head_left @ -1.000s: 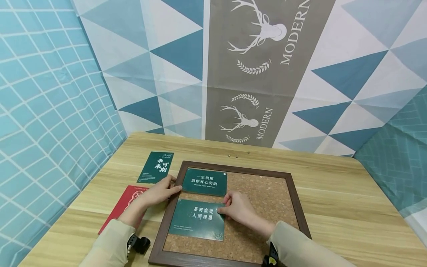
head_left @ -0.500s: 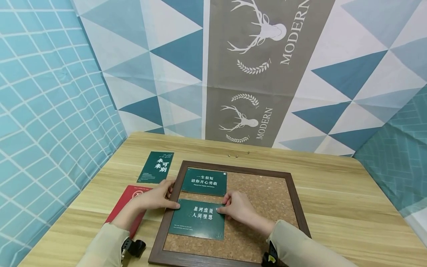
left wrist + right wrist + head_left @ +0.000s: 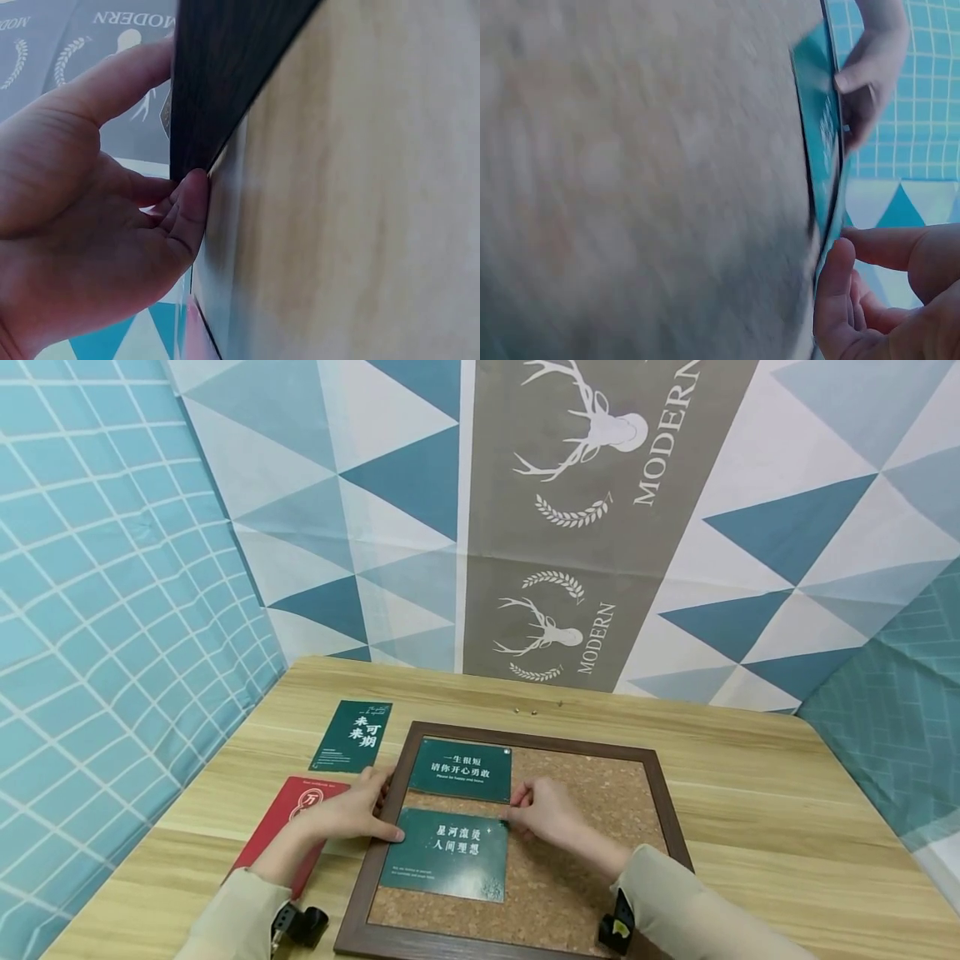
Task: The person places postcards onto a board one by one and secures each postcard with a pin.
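Note:
My left hand (image 3: 356, 806) grips the left rail of a brown-framed cork board (image 3: 592, 810). Its thumb lies over the rail at the left edge of the lower green card (image 3: 446, 860), and its other fingers are at the rail's outer side, seen in the left wrist view on the dark frame (image 3: 217, 67). My right hand (image 3: 551, 814) pinches at that card's upper right corner, thumb and fingertips together; in the right wrist view they meet at the card's edge. Whether a small pin is between them I cannot tell. Above lies another green card (image 3: 461, 770), with a pale pin at its upper right corner.
Left of the board lie a third green card (image 3: 352, 735) and a red card (image 3: 288, 822), partly covered by my left forearm. Several small metal pins (image 3: 534, 712) are behind the board on the wooden table (image 3: 780, 810). Patterned cloth hangs around the table.
My left thumb has slid down the rail from the upper card to the lower one. My right hand has moved slightly right and up, from the card's face to its corner.

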`<action>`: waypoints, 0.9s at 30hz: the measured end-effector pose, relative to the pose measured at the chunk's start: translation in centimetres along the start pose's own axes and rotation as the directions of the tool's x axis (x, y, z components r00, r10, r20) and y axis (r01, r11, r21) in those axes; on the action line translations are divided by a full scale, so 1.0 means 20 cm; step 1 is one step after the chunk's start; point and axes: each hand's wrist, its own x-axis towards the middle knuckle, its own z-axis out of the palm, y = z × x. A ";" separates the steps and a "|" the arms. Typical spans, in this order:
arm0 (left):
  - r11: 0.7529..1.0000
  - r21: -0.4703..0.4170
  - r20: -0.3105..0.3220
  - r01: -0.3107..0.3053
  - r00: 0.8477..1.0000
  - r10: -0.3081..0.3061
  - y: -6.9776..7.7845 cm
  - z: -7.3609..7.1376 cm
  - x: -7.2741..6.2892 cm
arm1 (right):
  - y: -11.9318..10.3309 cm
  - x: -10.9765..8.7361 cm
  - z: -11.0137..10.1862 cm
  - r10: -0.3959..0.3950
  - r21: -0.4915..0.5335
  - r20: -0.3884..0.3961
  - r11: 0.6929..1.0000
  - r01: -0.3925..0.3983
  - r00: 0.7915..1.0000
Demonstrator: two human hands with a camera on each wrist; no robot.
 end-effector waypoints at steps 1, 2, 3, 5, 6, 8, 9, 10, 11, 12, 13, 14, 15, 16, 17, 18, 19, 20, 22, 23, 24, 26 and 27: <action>1.000 -0.003 -0.002 0.008 1.000 -0.008 0.00 0.00 0.00 | 0.00 0.01 -0.02 0.000 -0.016 -0.012 1.000 0.000 1.000; 1.000 -0.002 -0.004 0.015 1.000 -0.015 0.00 0.01 0.00 | -0.01 0.02 -0.04 -0.007 -0.041 -0.030 0.999 0.005 1.000; 1.000 -0.001 -0.007 0.020 1.000 -0.020 0.00 0.01 0.00 | -0.01 0.04 -0.06 -0.014 -0.070 -0.050 0.997 0.011 0.999; 1.000 -0.002 -0.009 0.031 0.999 -0.031 0.00 0.01 0.00 | -0.01 0.07 -0.11 -0.020 -0.117 -0.090 0.993 0.009 0.996; 0.999 -0.001 -0.010 0.033 0.999 -0.033 0.00 0.01 0.00 | -0.01 0.09 -0.14 -0.023 -0.134 -0.103 0.991 0.009 0.994; 0.999 -0.003 -0.012 0.037 0.999 -0.037 0.01 0.02 0.00 | -0.01 0.12 -0.18 -0.024 -0.146 -0.122 0.989 0.006 0.992; 0.999 -0.005 -0.012 0.038 0.999 -0.038 0.01 0.01 0.00 | -0.01 0.13 -0.20 -0.024 -0.153 -0.130 0.988 0.004 0.991; 0.999 -0.008 -0.010 0.035 0.999 -0.035 0.01 0.01 0.00 | 0.00 0.14 -0.21 -0.023 -0.150 -0.135 0.989 0.002 0.991; 0.999 -0.011 -0.012 0.035 0.999 -0.036 0.01 0.01 0.00 | 0.00 0.15 -0.22 -0.026 -0.150 -0.138 0.989 0.005 0.990; 0.999 -0.010 -0.014 0.036 0.999 -0.036 0.01 0.01 -0.01 | 0.01 0.16 -0.23 -0.025 -0.148 -0.139 0.989 0.004 0.990; 0.999 -0.010 -0.015 0.037 0.999 -0.037 0.01 0.01 -0.01 | 0.01 0.17 -0.23 -0.023 -0.148 -0.145 0.989 0.001 0.989; 0.999 -0.009 -0.016 0.036 0.999 -0.036 0.01 0.01 -0.01 | 0.01 0.18 -0.24 -0.018 -0.153 -0.151 0.988 -0.005 0.988; 0.999 -0.006 -0.016 0.036 0.999 -0.036 0.01 0.01 -0.01 | 0.02 0.19 -0.24 -0.013 -0.158 -0.155 0.987 -0.012 0.988; 0.999 -0.008 -0.016 0.034 0.999 -0.034 0.01 0.01 -0.01 | 0.03 0.20 -0.24 -0.011 -0.157 -0.155 0.987 -0.014 0.988; 0.999 -0.006 -0.020 0.037 0.999 -0.037 0.01 0.01 -0.01 | 0.03 0.20 -0.24 -0.010 -0.160 -0.157 0.987 -0.015 0.988; 0.999 -0.004 -0.019 0.036 0.999 -0.036 0.00 0.01 0.00 | 0.04 0.21 -0.24 -0.008 -0.164 -0.160 0.986 -0.018 0.987; 0.999 -0.004 -0.019 0.032 0.999 -0.032 0.00 0.01 -0.01 | 0.05 0.22 -0.24 -0.012 -0.167 -0.163 0.986 -0.015 0.987; 1.000 0.000 -0.020 0.028 0.999 -0.028 0.00 0.01 -0.01 | 0.06 0.23 -0.24 -0.014 -0.170 -0.167 0.985 -0.015 0.986; 1.000 -0.002 -0.021 0.023 1.000 -0.023 0.00 0.01 -0.01 | 0.07 0.24 -0.23 -0.020 -0.176 -0.176 0.984 -0.012 0.984; 1.000 -0.002 -0.021 0.022 1.000 -0.022 0.00 0.01 -0.01 | 0.08 0.25 -0.23 -0.018 -0.175 -0.179 0.984 -0.014 0.984; 1.000 -0.005 -0.021 0.019 1.000 -0.020 0.00 0.01 -0.01 | 0.09 0.26 -0.24 -0.016 -0.171 -0.180 0.985 -0.015 0.984; 1.000 -0.008 -0.020 0.016 1.000 -0.016 -0.01 0.01 -0.01 | 0.10 0.28 -0.24 -0.018 -0.169 -0.186 0.986 -0.013 0.982; 1.000 -0.015 -0.019 0.016 1.000 -0.017 -0.01 0.01 -0.01 | 0.10 0.30 -0.24 -0.017 -0.167 -0.189 0.986 -0.015 0.982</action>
